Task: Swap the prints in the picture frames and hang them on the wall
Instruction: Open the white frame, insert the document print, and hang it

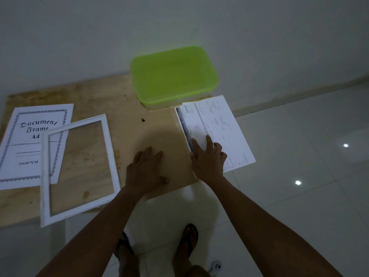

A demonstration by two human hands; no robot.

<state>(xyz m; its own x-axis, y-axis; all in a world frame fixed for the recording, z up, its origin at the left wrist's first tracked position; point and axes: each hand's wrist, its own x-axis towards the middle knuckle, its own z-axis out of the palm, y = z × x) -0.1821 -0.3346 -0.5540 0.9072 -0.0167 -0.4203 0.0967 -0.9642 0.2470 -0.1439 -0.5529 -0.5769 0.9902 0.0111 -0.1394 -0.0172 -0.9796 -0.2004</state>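
At the near right of the wooden board (159, 132), the left hand (146, 168) lies palm down on bare wood, fingers straight and slightly spread, holding nothing. Just beside it, the right hand (207, 156) rests on the printed sheets (219, 120), forefingers extended flat on the paper; whether the thumb catches the sheets' left edge cannot be told. These sheets overhang the board's right edge above the tiled floor (289, 156). Bare wood runs from the hands to a green-lidded box (173, 76) at the far edge, against the wall (179, 27). A small dark object (143, 119), unidentifiable, lies on that stretch. Well to the left, the white frame (45, 176) lies flat, its near corner past the board's front edge, overlapping a "Document Frame A4" sheet (28, 148), itself cut off at the left. Print on the right-hand sheets is illegible.
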